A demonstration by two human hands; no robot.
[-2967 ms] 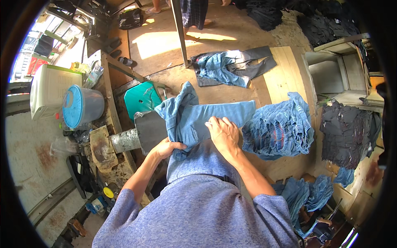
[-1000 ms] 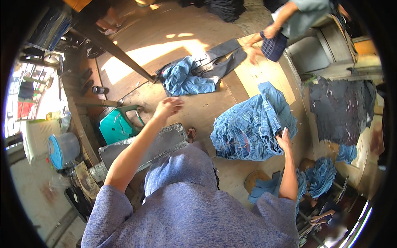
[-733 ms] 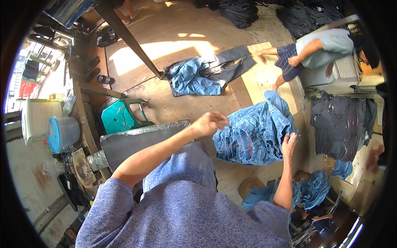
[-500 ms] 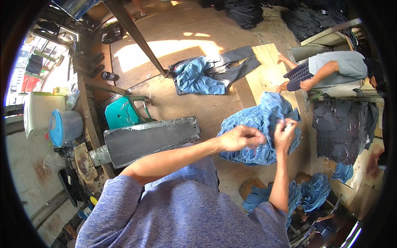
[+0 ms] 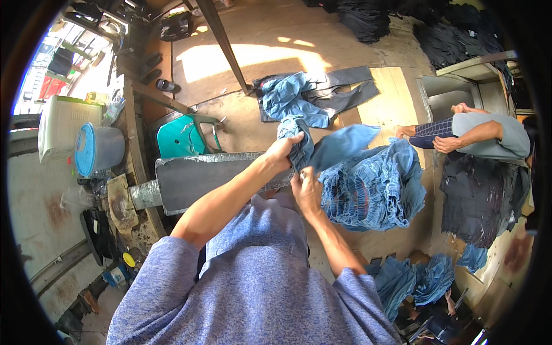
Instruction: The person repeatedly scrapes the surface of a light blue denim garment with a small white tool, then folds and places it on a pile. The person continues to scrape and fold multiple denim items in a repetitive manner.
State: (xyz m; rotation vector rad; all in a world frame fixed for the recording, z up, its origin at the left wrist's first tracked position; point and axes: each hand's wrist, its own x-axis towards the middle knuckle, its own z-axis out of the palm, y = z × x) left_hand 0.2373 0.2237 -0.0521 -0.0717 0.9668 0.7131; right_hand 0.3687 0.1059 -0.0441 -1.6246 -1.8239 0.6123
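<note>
Right in front of me, the person's left hand [image 5: 282, 152] grips one bunched end of a blue denim garment [image 5: 346, 145] while the right hand's [image 5: 308, 190] fingers pinch its lower edge, loose cloth flaring rightward from them toward a denim pile [image 5: 371, 198], a grey padded board [image 5: 195, 177] lying to their left.

one held denim garment [image 5: 342, 146], one stool [image 5: 183, 137], one bucket [image 5: 109, 148]
</note>
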